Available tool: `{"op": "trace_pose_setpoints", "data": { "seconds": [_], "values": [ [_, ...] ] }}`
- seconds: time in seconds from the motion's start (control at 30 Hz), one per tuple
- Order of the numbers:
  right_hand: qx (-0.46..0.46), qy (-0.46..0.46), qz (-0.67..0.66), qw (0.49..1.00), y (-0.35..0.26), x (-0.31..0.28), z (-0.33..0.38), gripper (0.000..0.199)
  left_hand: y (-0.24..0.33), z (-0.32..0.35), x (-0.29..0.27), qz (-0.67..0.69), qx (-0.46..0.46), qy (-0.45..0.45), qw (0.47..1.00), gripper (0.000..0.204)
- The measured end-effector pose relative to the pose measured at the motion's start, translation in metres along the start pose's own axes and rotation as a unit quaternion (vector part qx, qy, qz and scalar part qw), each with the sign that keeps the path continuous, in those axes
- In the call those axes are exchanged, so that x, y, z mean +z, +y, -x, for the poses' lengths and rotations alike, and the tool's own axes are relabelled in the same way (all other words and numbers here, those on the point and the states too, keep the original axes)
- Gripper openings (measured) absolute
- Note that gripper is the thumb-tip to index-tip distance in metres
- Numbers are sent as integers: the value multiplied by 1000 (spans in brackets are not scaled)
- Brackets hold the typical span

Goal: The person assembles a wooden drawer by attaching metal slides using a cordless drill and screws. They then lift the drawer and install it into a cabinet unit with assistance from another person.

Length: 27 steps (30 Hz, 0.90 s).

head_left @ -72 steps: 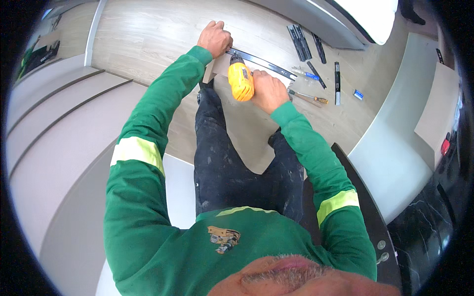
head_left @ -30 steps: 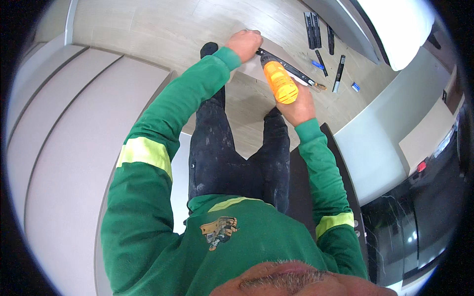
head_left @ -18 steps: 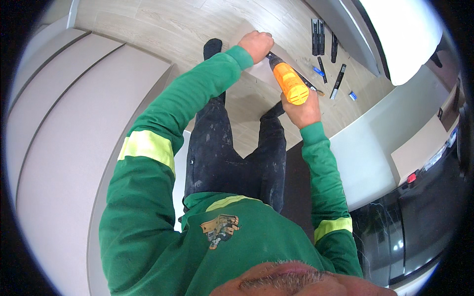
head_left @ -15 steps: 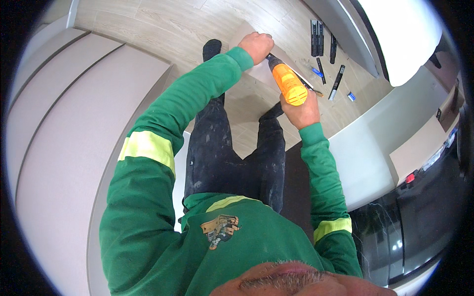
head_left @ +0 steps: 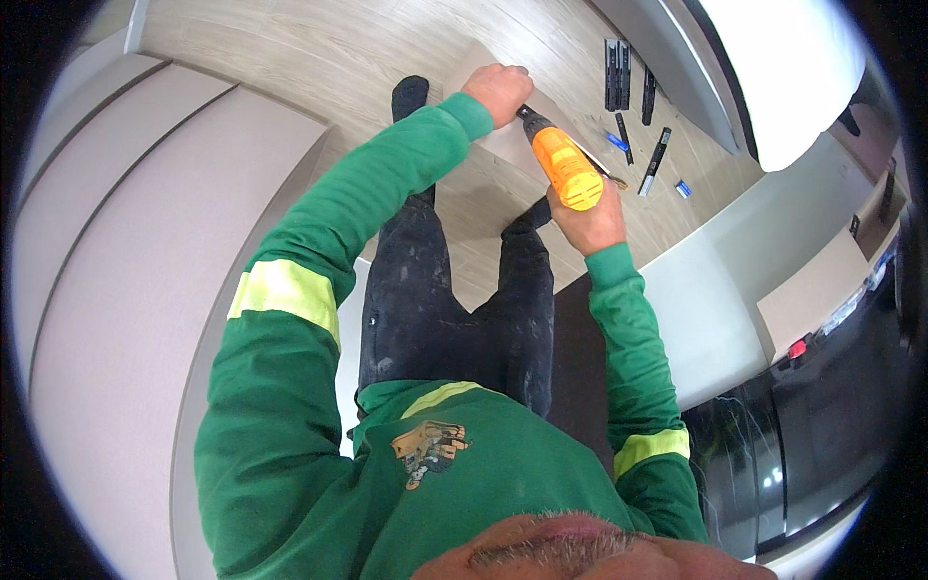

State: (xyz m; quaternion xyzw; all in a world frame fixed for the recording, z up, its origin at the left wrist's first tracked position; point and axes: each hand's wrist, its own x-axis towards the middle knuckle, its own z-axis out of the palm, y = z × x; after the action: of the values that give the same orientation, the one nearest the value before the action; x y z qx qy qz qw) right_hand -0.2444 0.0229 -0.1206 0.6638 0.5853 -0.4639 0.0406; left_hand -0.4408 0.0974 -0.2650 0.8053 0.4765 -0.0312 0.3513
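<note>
My right hand [head_left: 592, 222] is wrapped around the yellow drill [head_left: 565, 166]. Off to the right, a small blue box [head_left: 683, 189] lies on the floor [head_left: 710, 159]. The drill slants far and left, over the pale board [head_left: 510, 145]. Its tip is just beside my left hand [head_left: 498, 94], whose fingers are bent; I cannot tell what they pinch. Black strips [head_left: 617, 77] lie far right.

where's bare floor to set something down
Bare floor lies between the pale panels and left foot, and between the legs. Crowded: black rails lie right of the board; left hand, right hand and drill crowd it.
</note>
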Motion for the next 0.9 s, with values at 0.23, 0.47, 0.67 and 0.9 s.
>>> {"op": "trace_pose_setpoints", "data": {
  "seconds": [0.23, 0.47, 0.67, 0.9],
  "values": [
    [-2, 5, 14, 1000, -7, -5, -6, 34, -9, -2, 3, -11, 20, 12, 1000, 21],
    [12, 1, 24, 1000, -5, 2, -4, 33, -8, 0, -6, 0, 20, -13, 1000, 17],
    [3, 17, 25, 1000, -13, 0, -3, 31, -12, -4, -3, 6, 12, -35, 999, 16],
    [-13, 29, 23, 999, -7, 6, 2, 33, -8, -2, -13, 7, 25, -52, 998, 17]
  ]
}}
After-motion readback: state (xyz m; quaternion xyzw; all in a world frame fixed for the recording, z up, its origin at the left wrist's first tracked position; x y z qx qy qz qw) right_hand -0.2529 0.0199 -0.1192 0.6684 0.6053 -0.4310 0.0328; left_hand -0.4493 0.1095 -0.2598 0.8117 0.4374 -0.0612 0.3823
